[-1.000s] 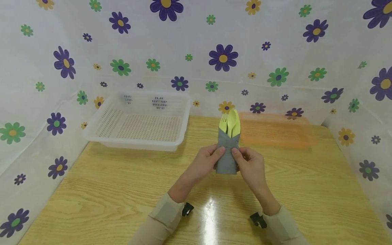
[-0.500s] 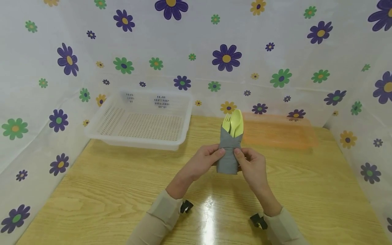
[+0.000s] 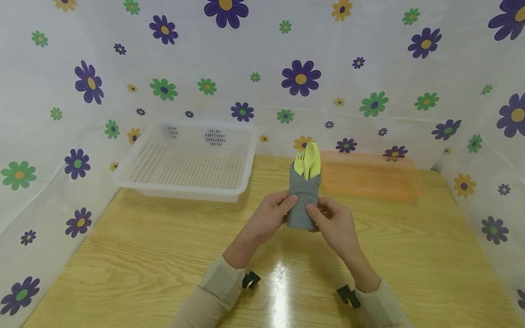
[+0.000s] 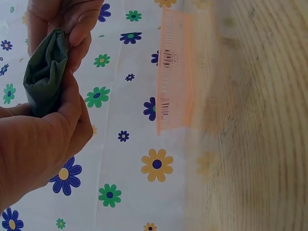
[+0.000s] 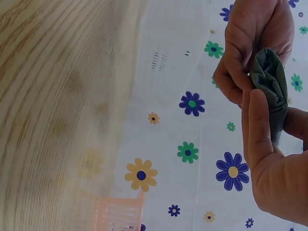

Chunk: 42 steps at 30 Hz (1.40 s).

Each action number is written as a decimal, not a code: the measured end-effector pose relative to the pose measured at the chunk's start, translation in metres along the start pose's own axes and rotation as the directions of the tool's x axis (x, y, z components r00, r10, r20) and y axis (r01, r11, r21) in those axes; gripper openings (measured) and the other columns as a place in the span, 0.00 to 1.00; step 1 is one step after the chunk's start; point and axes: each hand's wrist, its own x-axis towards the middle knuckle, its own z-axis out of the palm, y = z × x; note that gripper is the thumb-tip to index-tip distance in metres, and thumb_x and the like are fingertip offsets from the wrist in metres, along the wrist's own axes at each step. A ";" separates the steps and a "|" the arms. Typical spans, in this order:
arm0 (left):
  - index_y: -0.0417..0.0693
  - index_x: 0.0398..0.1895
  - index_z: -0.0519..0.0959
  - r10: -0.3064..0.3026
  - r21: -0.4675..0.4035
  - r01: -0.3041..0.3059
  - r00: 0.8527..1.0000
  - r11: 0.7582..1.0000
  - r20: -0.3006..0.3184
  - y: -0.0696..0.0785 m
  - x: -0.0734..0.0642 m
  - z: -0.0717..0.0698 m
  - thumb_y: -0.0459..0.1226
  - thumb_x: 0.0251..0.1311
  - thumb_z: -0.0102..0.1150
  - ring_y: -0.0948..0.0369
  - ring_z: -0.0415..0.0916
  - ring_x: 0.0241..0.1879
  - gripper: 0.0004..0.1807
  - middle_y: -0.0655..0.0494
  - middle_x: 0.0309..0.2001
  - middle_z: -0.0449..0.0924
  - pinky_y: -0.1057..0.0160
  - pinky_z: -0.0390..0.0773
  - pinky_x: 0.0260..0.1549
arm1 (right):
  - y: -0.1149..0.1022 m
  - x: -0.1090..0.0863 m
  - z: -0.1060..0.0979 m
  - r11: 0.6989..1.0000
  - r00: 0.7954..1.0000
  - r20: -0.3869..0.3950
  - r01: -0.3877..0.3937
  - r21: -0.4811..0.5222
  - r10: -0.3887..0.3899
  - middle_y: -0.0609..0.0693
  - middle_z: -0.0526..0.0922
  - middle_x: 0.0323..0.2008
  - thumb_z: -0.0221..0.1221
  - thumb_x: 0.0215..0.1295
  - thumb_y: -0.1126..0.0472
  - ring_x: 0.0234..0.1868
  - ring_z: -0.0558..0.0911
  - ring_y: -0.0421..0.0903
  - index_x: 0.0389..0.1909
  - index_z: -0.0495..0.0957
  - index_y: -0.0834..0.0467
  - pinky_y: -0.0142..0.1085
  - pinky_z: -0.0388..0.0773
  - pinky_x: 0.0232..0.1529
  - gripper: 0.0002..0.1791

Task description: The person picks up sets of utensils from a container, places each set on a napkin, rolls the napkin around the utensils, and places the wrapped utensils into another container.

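A grey folded napkin [image 3: 302,200] is held upright above the table, wrapped around yellow-green cutlery. Out of its top stick a fork [image 3: 300,160], a spoon [image 3: 309,158] and, behind the spoon, a third piece [image 3: 317,163] that looks like a knife. My left hand [image 3: 268,216] grips the napkin's left edge, thumb in front. Lower on the right edge, my right hand [image 3: 338,223] pinches it, thumb in front and fingers behind. Both wrist views show the napkin's folded bottom end [image 4: 45,72], with fingers curled around its sides. The cutlery is hidden there.
A white perforated basket [image 3: 186,193] stands at the back left of the wooden table [image 3: 164,255]. At the back right is a translucent orange basket [image 3: 369,182], behind the hands. Flower-patterned sheeting [image 3: 229,59] encloses the back and sides.
Both hands still hold the wrapped cutlery. The bundle has risen slightly and tilted a little; my right thumb sits lower and further left on the napkin than before.
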 end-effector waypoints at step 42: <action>0.27 0.64 0.68 0.005 0.102 0.002 0.998 0.995 -0.066 0.029 -0.012 -0.040 0.38 0.78 0.40 0.62 0.79 0.47 0.23 0.35 0.58 0.74 0.59 0.79 0.50 | -0.013 0.027 0.034 0.995 0.993 0.118 -0.035 0.095 0.024 0.65 0.85 0.43 0.56 0.74 0.59 0.33 0.87 0.46 0.55 0.79 0.69 0.41 0.85 0.32 0.18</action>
